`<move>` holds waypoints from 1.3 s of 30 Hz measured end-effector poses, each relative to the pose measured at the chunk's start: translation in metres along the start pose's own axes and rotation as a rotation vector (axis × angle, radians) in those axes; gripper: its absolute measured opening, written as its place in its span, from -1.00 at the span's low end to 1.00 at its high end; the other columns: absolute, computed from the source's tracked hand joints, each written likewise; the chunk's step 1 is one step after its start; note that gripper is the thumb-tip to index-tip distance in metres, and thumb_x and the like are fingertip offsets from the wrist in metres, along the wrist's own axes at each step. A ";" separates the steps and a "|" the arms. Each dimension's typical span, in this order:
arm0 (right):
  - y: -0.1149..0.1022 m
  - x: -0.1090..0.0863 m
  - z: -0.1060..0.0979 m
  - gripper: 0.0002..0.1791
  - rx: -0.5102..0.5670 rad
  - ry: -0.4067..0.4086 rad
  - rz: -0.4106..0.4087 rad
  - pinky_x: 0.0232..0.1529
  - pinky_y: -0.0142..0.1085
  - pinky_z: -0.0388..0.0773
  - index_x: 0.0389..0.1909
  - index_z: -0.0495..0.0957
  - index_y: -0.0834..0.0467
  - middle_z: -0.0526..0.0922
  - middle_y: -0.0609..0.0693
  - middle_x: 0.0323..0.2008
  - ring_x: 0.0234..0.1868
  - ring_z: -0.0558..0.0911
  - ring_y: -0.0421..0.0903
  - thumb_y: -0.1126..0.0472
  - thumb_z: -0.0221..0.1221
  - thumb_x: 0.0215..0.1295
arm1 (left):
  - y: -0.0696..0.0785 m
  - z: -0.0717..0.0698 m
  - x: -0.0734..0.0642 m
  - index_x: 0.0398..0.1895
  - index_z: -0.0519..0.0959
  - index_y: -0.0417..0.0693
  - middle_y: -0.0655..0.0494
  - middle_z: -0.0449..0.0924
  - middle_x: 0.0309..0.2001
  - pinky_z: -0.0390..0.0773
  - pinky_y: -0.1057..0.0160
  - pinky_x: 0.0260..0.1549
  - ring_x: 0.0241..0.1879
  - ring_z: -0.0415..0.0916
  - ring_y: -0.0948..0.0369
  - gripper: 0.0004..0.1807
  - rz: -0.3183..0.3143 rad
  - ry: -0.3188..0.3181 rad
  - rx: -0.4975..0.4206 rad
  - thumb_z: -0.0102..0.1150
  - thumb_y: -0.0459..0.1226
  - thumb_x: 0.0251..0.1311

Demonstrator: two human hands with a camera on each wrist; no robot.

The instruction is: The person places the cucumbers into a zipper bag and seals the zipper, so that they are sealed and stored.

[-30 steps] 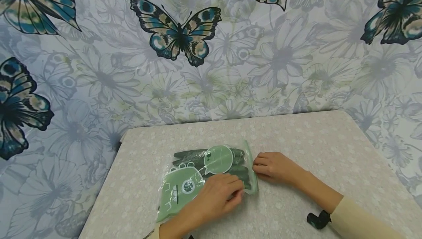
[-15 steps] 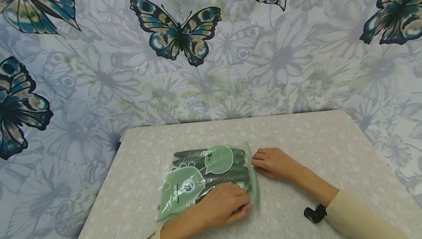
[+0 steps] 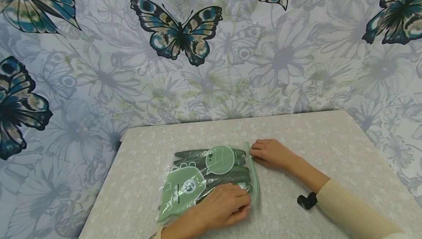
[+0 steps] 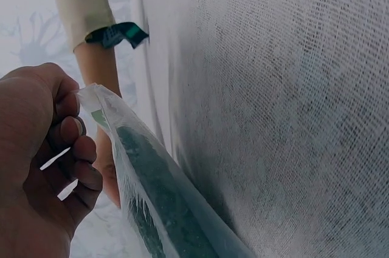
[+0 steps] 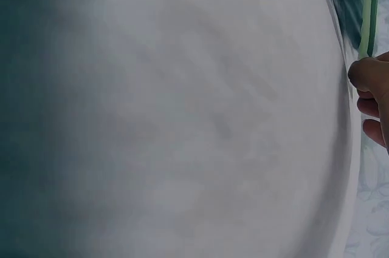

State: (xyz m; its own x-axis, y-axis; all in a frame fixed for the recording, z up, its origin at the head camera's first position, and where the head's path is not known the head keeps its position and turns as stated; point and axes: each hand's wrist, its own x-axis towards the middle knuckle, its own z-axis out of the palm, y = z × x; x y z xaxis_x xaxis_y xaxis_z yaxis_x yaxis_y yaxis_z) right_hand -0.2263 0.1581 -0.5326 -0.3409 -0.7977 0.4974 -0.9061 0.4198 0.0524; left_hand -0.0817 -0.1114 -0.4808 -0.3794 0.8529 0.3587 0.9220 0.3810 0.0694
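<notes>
A clear zip bag (image 3: 184, 186) with a green cartoon print lies flat on the table, holding several long, dark green, cucumber-like pieces (image 3: 227, 176). Its green zip strip (image 3: 254, 180) runs down the right side. My left hand (image 3: 224, 204) pinches the near right corner between thumb and index finger; in the left wrist view the clear plastic (image 4: 97, 97) rises to those fingertips. Toward the strip's far end, my right hand (image 3: 271, 154) pinches it, and the right wrist view has thumb and finger on the green strip (image 5: 368, 21).
A pale patterned cloth covers the table (image 3: 316, 132), whose far edge meets a butterfly-print backdrop (image 3: 280, 85). A black strapped device (image 3: 307, 201) sits at my right wrist by the sleeve (image 3: 352, 206).
My right hand has slid away from me along the zip strip to its far end. The left hand has shifted right and nearer, to the bag's near corner.
</notes>
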 end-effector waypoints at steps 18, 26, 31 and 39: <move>0.032 0.010 0.014 -0.74 -0.007 -0.009 0.111 -0.38 -0.29 0.54 -0.38 0.57 -0.02 0.56 -0.18 -0.40 -0.35 0.57 -0.19 0.29 0.50 0.25 | -0.002 0.009 -0.001 -0.46 0.42 0.27 0.46 0.33 -0.45 0.35 0.54 -0.36 -0.45 0.29 0.49 -0.70 0.044 0.047 -0.013 0.36 -0.15 0.37; 0.031 0.010 0.016 -0.75 -0.047 -0.020 0.188 -0.41 -0.27 0.53 -0.38 0.55 -0.03 0.59 -0.19 -0.39 -0.37 0.56 -0.19 0.24 0.48 0.28 | -0.002 0.012 -0.003 -0.46 0.43 0.26 0.46 0.32 -0.47 0.35 0.55 -0.36 -0.45 0.26 0.49 -0.70 0.038 0.014 -0.044 0.34 -0.15 0.39; 0.027 0.005 0.011 -0.82 -0.013 -0.023 0.284 -0.35 -0.22 0.60 -0.32 0.60 -0.02 0.66 -0.16 -0.34 -0.34 0.62 -0.17 0.22 0.44 0.35 | -0.001 0.015 -0.003 -0.47 0.43 0.25 0.45 0.31 -0.48 0.29 0.56 -0.40 -0.46 0.24 0.51 -0.69 0.018 -0.035 -0.060 0.34 -0.14 0.40; 0.005 -0.023 -0.008 -0.81 0.082 -0.108 0.430 -0.19 -0.16 0.73 0.01 0.71 0.00 0.77 -0.13 -0.06 -0.13 0.76 -0.16 0.12 0.39 0.44 | 0.003 0.020 -0.009 -0.44 0.46 0.29 0.50 0.31 -0.45 0.25 0.60 -0.39 -0.45 0.17 0.57 -0.69 -0.007 -0.140 -0.073 0.29 0.04 0.47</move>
State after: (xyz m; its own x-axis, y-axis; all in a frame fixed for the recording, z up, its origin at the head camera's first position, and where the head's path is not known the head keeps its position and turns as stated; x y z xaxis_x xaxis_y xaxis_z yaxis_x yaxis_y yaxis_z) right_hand -0.2213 0.1822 -0.5369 -0.7113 -0.6003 0.3657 -0.6914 0.6911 -0.2103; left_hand -0.0766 -0.1107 -0.5029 -0.3878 0.8939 0.2248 0.9207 0.3639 0.1410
